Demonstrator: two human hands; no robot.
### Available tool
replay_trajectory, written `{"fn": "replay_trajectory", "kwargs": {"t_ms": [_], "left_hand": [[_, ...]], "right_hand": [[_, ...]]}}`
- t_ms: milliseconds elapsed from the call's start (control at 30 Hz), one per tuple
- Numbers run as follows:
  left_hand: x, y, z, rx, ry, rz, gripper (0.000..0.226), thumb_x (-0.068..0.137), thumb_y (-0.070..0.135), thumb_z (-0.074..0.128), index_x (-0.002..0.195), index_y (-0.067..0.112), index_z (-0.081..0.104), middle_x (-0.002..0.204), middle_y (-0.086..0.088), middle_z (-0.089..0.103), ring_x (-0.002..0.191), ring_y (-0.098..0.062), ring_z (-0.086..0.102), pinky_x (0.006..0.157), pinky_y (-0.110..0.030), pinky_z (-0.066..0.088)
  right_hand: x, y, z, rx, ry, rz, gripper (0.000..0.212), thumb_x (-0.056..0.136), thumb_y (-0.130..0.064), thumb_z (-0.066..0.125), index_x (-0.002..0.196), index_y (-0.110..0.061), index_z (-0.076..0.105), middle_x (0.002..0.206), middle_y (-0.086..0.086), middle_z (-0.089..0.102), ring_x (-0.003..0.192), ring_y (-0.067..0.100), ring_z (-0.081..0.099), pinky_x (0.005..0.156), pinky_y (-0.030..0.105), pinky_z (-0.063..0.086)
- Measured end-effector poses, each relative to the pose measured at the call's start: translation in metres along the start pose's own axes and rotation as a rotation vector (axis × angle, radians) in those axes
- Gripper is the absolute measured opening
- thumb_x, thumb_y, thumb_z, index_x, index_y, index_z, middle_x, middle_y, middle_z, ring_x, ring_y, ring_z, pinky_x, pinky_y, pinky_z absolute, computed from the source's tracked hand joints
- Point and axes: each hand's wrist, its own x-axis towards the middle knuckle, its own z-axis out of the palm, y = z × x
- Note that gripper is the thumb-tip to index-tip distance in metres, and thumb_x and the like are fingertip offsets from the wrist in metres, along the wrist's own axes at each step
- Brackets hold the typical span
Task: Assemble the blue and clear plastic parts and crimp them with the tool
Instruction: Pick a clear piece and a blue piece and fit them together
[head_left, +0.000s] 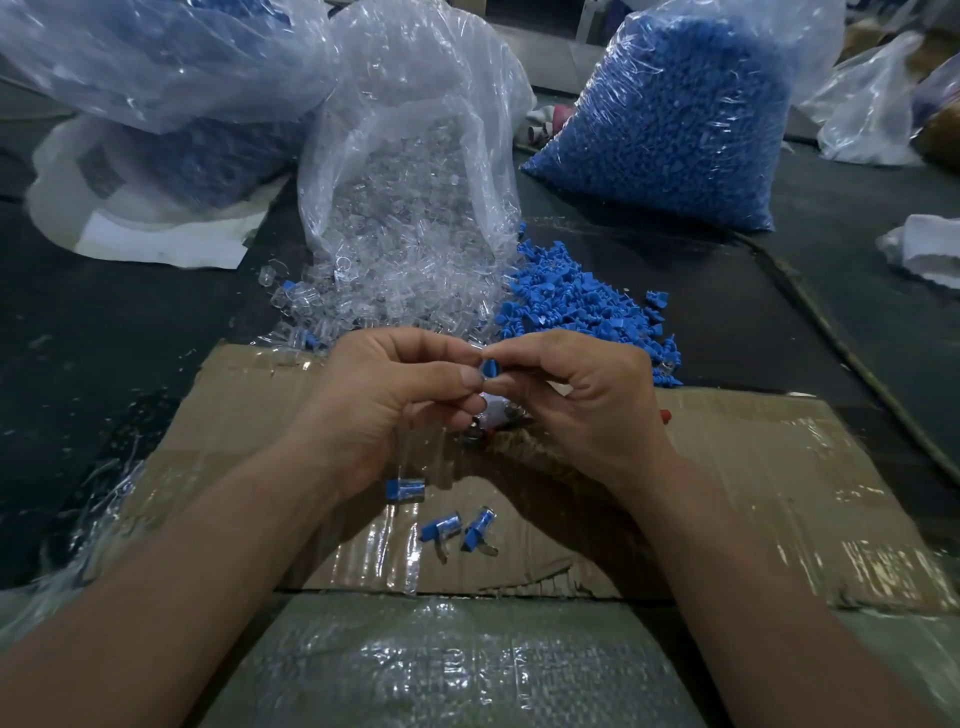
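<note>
At frame centre, the left hand (387, 395) and right hand (582, 395) pinch one blue part (489, 369) between curled fingertips.

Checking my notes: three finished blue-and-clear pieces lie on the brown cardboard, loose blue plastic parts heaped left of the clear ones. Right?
No: in the head view the loose blue plastic parts are heaped right of the clear plastic parts, not left. The rest is correct.

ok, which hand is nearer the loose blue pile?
Right. The right hand sits just in front of the blue pile; the left hand is further left, in front of the clear parts.
</note>
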Motion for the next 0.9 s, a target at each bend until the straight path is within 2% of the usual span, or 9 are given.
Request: {"fn": "replay_trajectory", "kwargs": {"t_ms": [133, 300, 667, 833, 900], "left_hand": [[-0.0002, 0.0008, 0.0003, 0.015, -0.007, -0.012, 0.012, 0.050, 0.002, 0.066, 0.057, 0.010, 0.073, 0.056, -0.010, 0.065, 0.046, -0.013, 0.063, 0.043, -0.016, 0.049], [-0.0009, 0.0010, 0.0009, 0.018, -0.024, -0.015, 0.011, 0.052, 0.003, 0.067, 0.056, 0.011, 0.072, 0.055, -0.010, 0.065, 0.045, -0.013, 0.062, 0.043, -0.016, 0.049], [-0.0001, -0.0009, 0.0020, 0.078, -0.020, 0.004, 0.008, 0.053, 0.005, 0.066, 0.053, 0.012, 0.070, 0.052, -0.009, 0.062, 0.043, -0.012, 0.060, 0.041, -0.016, 0.048], [0.0007, -0.0026, -0.0002, 0.101, -0.025, 0.015, 0.007, 0.053, 0.009, 0.066, 0.054, 0.015, 0.070, 0.053, -0.005, 0.062, 0.044, -0.011, 0.059, 0.042, -0.017, 0.048], [0.0014, -0.0034, -0.0010, 0.103, -0.021, 0.016, 0.006, 0.054, 0.010, 0.067, 0.055, 0.015, 0.070, 0.054, -0.006, 0.062, 0.045, -0.011, 0.058, 0.042, -0.016, 0.048]], "right_hand": [[-0.0007, -0.0001, -0.0005, -0.044, -0.020, -0.039, 0.020, 0.074, -0.005, 0.067, 0.093, 0.001, 0.070, 0.085, 0.008, 0.071, 0.084, 0.011, 0.061, 0.076, 0.015, 0.049], [-0.0005, -0.0013, -0.0014, -0.083, -0.019, -0.064, 0.019, 0.072, -0.004, 0.070, 0.091, 0.001, 0.071, 0.082, 0.009, 0.071, 0.074, 0.015, 0.066, 0.071, 0.019, 0.051], [0.0003, -0.0038, -0.0011, -0.082, -0.034, -0.086, 0.018, 0.072, -0.004, 0.069, 0.090, 0.001, 0.071, 0.082, 0.009, 0.071, 0.082, 0.011, 0.060, 0.076, 0.009, 0.044], [0.0007, -0.0057, -0.0008, -0.100, -0.044, -0.090, 0.019, 0.072, -0.005, 0.070, 0.090, 0.000, 0.071, 0.082, 0.008, 0.072, 0.076, 0.012, 0.064, 0.073, 0.016, 0.048], [0.0015, -0.0065, -0.0031, -0.067, -0.094, -0.023, 0.022, 0.072, -0.011, 0.072, 0.092, -0.002, 0.071, 0.082, 0.004, 0.071, 0.076, 0.010, 0.064, 0.073, 0.019, 0.051]]}}
